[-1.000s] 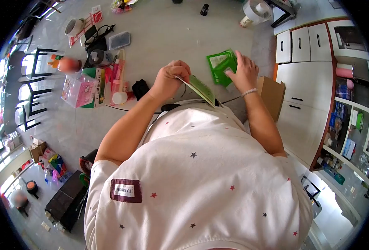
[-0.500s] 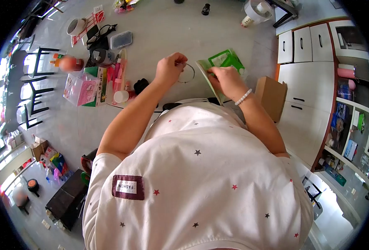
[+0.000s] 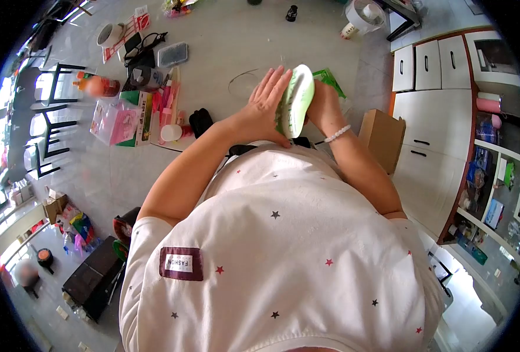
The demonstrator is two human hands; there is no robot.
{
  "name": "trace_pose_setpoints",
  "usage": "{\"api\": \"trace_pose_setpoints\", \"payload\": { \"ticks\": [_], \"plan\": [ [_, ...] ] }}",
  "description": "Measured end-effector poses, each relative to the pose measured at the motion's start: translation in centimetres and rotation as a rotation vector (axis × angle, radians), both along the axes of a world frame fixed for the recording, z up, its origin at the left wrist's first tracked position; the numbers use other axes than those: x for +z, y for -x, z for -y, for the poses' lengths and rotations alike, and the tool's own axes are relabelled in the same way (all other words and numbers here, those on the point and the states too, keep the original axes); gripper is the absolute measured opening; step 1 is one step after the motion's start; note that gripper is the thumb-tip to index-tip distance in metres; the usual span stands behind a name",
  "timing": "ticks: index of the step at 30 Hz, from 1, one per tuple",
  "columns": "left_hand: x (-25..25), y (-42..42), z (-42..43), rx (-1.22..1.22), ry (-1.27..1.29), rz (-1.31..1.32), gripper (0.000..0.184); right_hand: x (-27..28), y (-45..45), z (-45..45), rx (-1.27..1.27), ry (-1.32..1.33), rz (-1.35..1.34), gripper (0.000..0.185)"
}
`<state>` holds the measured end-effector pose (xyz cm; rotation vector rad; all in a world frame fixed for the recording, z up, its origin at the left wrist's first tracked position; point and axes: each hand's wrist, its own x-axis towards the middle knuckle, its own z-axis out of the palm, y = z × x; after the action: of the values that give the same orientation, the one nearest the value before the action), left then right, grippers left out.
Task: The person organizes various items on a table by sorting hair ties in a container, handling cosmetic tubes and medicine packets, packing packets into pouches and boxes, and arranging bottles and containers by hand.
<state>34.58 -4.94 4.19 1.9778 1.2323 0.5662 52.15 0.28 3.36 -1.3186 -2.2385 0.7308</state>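
Note:
A green and white packet (image 3: 300,101) stands upright between my hands, its top bowed open toward me. My left hand (image 3: 264,107) lies flat along the packet's left side with fingers stretched out. My right hand (image 3: 324,107), a beaded bracelet at its wrist, grips the packet's right side; its fingertips are hidden behind it. Just beyond my right hand, a green packet (image 3: 331,82) lies on the table, partly covered. A thin dark ring (image 3: 230,85) rests on the table beyond my left hand.
On the left of the table (image 3: 236,44) are a pink bag (image 3: 116,122), a white-lidded jar (image 3: 170,133), a black pouch (image 3: 200,122), a clear box (image 3: 172,54) and bottles. A cardboard box (image 3: 382,141) stands at right, beside white cabinets (image 3: 433,120).
My left hand has let go of the thin ring, which now lies on the table, and has moved right onto the packet. My right hand has brought the packet upright, and it has opened out.

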Motion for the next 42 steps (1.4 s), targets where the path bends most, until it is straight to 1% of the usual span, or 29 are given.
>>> {"api": "trace_pose_setpoints", "payload": {
  "ticks": [2, 4, 7, 10, 11, 14, 17, 20, 21, 23, 25, 26, 28, 29, 31, 32, 34, 35, 37, 38, 40, 41, 42],
  "plan": [
    [-0.4, -0.2, 0.1, 0.009, -0.007, 0.062, 0.137, 2.6, 1.4, 0.7, -0.039, 0.134, -0.129, 0.012],
    [-0.2, -0.2, 0.4, 0.051, -0.032, 0.102, 0.139, 4.6, 1.8, 0.6, -0.063, 0.339, -0.121, 0.012],
    [0.5, 0.1, 0.3, 0.04, -0.085, 0.085, 0.14, 6.8, 1.9, 0.3, -0.047, 0.535, -0.19, 0.015],
    [1.6, 0.5, 0.2, 0.088, -0.061, 0.079, 0.139, 6.7, 1.7, -0.2, -0.111, 0.603, -0.236, 0.022],
    [1.7, 0.6, 0.2, 0.117, -0.044, 0.078, 0.139, 6.9, 1.4, -0.4, -0.113, 0.606, -0.2, 0.027],
    [0.0, 1.2, 0.1, 0.111, 0.058, 0.407, 0.137, 7.7, 1.0, -0.9, -0.072, 0.639, -0.151, 0.032],
    [0.6, 2.0, 0.1, 0.091, 0.042, 0.519, 0.137, 7.2, 0.8, -0.5, -0.052, 0.547, -0.158, 0.032],
    [1.3, 3.2, 0.2, 0.106, 0.181, 0.746, 0.136, 7.6, 0.7, 0.3, 0.02, 0.387, -0.258, 0.031],
    [2.3, 3.4, 0.5, 0.124, 0.221, 0.813, 0.134, 8.0, 0.5, 0.6, 0.088, 0.316, -0.285, 0.035],
    [2.5, 4.6, 0.4, 0.046, 0.116, 0.742, 0.131, 8.9, 0.0, 0.9, 0.224, 0.174, -0.336, 0.044],
    [3.3, 5.2, 0.6, 0.005, 0.048, 0.693, 0.125, 8.9, -0.7, 0.4, 0.147, -0.016, -0.224, 0.043],
    [3.5, 5.2, 0.8, 0.023, 0.033, 0.701, 0.126, 8.8, -1.2, 0.1, 0.108, -0.109, -0.165, 0.042],
    [3.7, 5.0, 1.2, 0.06, 0.002, 0.723, 0.129, 6.8, -3.4, -2.1, -0.095, -0.015, -0.041, 0.051],
    [3.6, 4.8, 1.4, 0.111, 0.048, 0.769, 0.13, 5.3, -4.7, -3.3, -0.195, 0.03, 0.021, 0.056],
    [2.7, 4.4, 2.0, 0.216, 0.142, 0.857, 0.133, -0.4, -7.8, -4.7, -0.151, -0.059, 0.332, 0.066],
    [2.0, 4.4, 2.0, 0.219, 0.116, 0.81, 0.134, -1.9, -8.5, -5.0, -0.125, -0.105, 0.486, 0.072],
    [0.4, 4.5, 1.8, 0.23, 0.065, 0.716, 0.137, -1.5, -7.4, -3.4, -0.097, 0.013, 0.582, 0.08],
    [-0.1, 4.4, 1.7, 0.223, 0.023, 0.626, 0.137, -1.4, -6.8, -2.6, -0.081, 0.072, 0.629, 0.085],
    [-1.0, 3.9, 1.5, 0.208, -0.057, 0.447, 0.137, -1.8, -6.1, -1.8, -0.108, 0.042, 0.704, 0.089],
    [-1.4, 3.6, 1.5, 0.215, -0.037, 0.46, 0.137, -2.0, -5.9, -1.6, -0.123, 0.026, 0.742, 0.091],
    [-2.0, 2.8, 1.3, 0.229, 0.002, 0.488, 0.137, -2.2, -5.5, -1.7, -0.205, -0.04, 0.735, 0.08],
    [-2.1, 2.6, 1.2, 0.216, -0.006, 0.462, 0.138, -2.3, -5.5, -1.6, -0.247, -0.071, 0.731, 0.075],
    [-2.3, 2.4, 1.1, 0.203, -0.015, 0.436, 0.139, -2.6, -5.9, -2.0, -0.215, -0.036, 0.661, 0.065]
  ]
}}
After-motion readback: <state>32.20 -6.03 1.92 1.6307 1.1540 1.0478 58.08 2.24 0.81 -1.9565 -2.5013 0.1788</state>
